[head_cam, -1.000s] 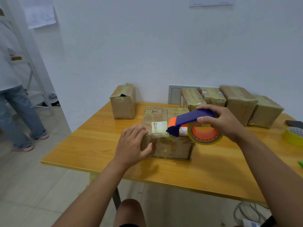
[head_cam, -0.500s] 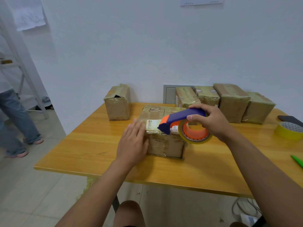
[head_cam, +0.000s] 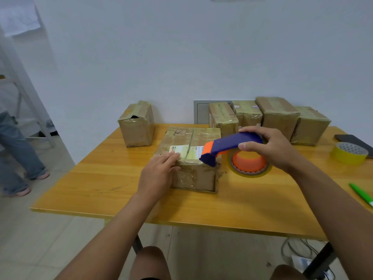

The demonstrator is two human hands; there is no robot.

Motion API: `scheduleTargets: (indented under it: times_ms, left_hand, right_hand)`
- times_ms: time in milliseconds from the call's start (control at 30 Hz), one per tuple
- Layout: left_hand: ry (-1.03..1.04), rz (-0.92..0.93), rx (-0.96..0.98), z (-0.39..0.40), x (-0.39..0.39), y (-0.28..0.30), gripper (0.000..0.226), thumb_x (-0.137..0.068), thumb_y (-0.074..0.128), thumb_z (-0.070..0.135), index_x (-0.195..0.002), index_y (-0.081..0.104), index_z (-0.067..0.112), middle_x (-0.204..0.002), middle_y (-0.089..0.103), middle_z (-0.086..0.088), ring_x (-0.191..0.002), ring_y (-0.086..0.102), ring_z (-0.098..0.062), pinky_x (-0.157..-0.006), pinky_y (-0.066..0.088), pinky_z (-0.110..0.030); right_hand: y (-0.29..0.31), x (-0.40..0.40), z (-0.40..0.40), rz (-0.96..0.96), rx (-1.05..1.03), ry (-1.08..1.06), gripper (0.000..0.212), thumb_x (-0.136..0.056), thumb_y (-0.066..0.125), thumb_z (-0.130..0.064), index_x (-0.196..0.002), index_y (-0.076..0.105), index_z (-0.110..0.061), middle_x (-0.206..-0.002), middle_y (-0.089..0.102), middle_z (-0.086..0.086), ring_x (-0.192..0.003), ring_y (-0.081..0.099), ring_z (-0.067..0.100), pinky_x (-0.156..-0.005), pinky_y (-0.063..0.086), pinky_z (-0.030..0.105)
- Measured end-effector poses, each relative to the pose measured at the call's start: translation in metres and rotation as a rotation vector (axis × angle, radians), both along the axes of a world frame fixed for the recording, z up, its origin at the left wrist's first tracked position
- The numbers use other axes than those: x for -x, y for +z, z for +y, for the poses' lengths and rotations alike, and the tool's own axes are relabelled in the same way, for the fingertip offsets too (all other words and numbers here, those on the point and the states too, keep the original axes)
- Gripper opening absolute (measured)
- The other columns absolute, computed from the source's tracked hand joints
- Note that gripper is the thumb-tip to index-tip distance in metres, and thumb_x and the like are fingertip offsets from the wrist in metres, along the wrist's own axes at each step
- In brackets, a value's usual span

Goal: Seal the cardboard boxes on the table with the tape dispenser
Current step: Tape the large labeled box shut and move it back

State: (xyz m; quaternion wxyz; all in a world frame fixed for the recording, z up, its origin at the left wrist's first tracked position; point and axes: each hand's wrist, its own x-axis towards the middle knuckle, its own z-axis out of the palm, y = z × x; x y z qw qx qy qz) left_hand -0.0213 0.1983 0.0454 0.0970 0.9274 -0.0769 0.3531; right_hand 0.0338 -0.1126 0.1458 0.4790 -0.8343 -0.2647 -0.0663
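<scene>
A lone taped cardboard box [head_cam: 137,124], its top flap torn, stands left of and behind the centre box [head_cam: 191,158] on the glossy wooden counter [head_cam: 96,184]. The left hand [head_cam: 157,174] lies flat, fingers straight, against the centre box's left near corner, beside its white label [head_cam: 179,150]. At that box's right near edge sits the nose of the purple-and-orange tape dispenser [head_cam: 232,152]; the right hand [head_cam: 268,148] grips its handle above the round tape roll. Behind the centre box, to its right, four crinkly taped boxes [head_cam: 278,116] line the wall. Farther right lie a yellow tape roll [head_cam: 349,153] and a green pen [head_cam: 361,194].
</scene>
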Motion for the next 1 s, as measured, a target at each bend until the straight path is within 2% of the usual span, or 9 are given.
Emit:
scheduleTargets:
  times_ms: [100,200,267,333,400,533,600,800,1000]
  left_hand:
    - [0.021,0.033,-0.071,-0.003,0.001,0.002,0.044,-0.091,0.068,0.022,-0.134,0.059,0.025,-0.124,0.065,-0.007,-0.103,0.060,-0.027,-0.076,0.053,-0.038]
    - [0.033,0.064,-0.130,-0.009,0.005,0.011,0.039,-0.092,0.065,0.023,-0.131,0.060,0.022,-0.125,0.063,-0.010,-0.111,0.059,-0.032,-0.090,0.049,-0.043]
    - [0.047,0.092,-0.175,-0.020,0.006,0.016,0.045,-0.091,0.063,0.029,-0.134,0.055,0.016,-0.138,0.055,-0.011,-0.132,0.047,-0.033,-0.111,0.035,-0.044]
    - [0.003,0.107,-0.221,-0.037,0.004,0.018,0.056,-0.094,0.057,0.036,-0.143,0.045,0.012,-0.153,0.040,-0.009,-0.146,0.029,-0.026,-0.119,0.015,-0.038]
    - [-0.060,0.131,-0.201,-0.051,0.002,0.018,0.057,-0.099,0.051,0.038,-0.149,0.038,0.016,-0.156,0.036,-0.005,-0.146,0.027,-0.020,-0.117,0.011,-0.032]
    - [-0.063,0.131,-0.095,-0.055,0.000,0.017,0.045,-0.094,0.065,0.022,-0.138,0.055,0.021,-0.138,0.058,-0.003,-0.127,0.054,-0.022,-0.102,0.044,-0.037]
    - [-0.055,0.123,-0.077,-0.054,-0.002,0.015,0.045,-0.088,0.071,0.017,-0.132,0.061,0.021,-0.132,0.063,-0.003,-0.118,0.060,-0.024,-0.090,0.052,-0.040]
    - [-0.026,0.071,-0.103,-0.061,-0.005,0.016,0.035,-0.088,0.071,0.020,-0.123,0.066,0.018,-0.123,0.067,-0.005,-0.104,0.065,-0.029,-0.074,0.056,-0.042]
    - [0.036,0.189,-0.278,-0.065,0.000,0.022,0.066,-0.093,0.061,0.017,-0.149,0.034,0.040,-0.134,0.056,-0.005,-0.111,0.058,-0.024,-0.073,0.052,-0.035]
  right_hand:
    - [-0.016,0.004,-0.010,0.040,-0.034,0.019,0.052,-0.070,0.071,-0.051,-0.119,0.062,-0.039,-0.117,0.059,-0.017,-0.100,0.059,0.006,-0.074,0.047,0.020]
    - [-0.027,0.006,-0.012,0.052,-0.065,0.012,0.049,-0.071,0.069,-0.051,-0.118,0.059,-0.043,-0.116,0.057,-0.020,-0.102,0.058,0.007,-0.074,0.047,0.020]
    - [-0.029,0.006,-0.014,0.065,-0.085,0.014,0.048,-0.071,0.070,-0.050,-0.117,0.059,-0.045,-0.116,0.057,-0.020,-0.102,0.059,0.008,-0.075,0.049,0.022]
    - [-0.028,0.007,-0.015,0.070,-0.093,0.012,0.050,-0.070,0.071,-0.050,-0.118,0.060,-0.043,-0.115,0.057,-0.020,-0.101,0.060,0.009,-0.077,0.050,0.024]
    - [-0.028,0.009,-0.013,0.070,-0.098,0.008,0.053,-0.070,0.071,-0.050,-0.120,0.060,-0.040,-0.114,0.057,-0.021,-0.100,0.059,0.009,-0.076,0.049,0.023]
    - [-0.030,0.012,-0.013,0.087,-0.091,0.022,0.055,-0.071,0.071,-0.050,-0.124,0.058,-0.039,-0.117,0.053,-0.021,-0.102,0.056,0.005,-0.075,0.046,0.018]
    - [-0.031,0.012,-0.021,0.096,-0.087,0.023,0.055,-0.071,0.071,-0.050,-0.124,0.058,-0.041,-0.118,0.052,-0.022,-0.102,0.055,0.004,-0.076,0.046,0.018]
    - [-0.041,0.015,-0.077,0.131,-0.104,-0.058,0.063,-0.065,0.072,-0.055,-0.125,0.061,-0.039,-0.123,0.059,-0.013,-0.107,0.057,0.008,-0.078,0.047,0.023]
    - [-0.029,0.010,-0.076,0.123,0.008,-0.009,0.055,-0.069,0.070,-0.052,-0.122,0.059,-0.044,-0.121,0.054,-0.018,-0.103,0.055,0.005,-0.073,0.044,0.020]
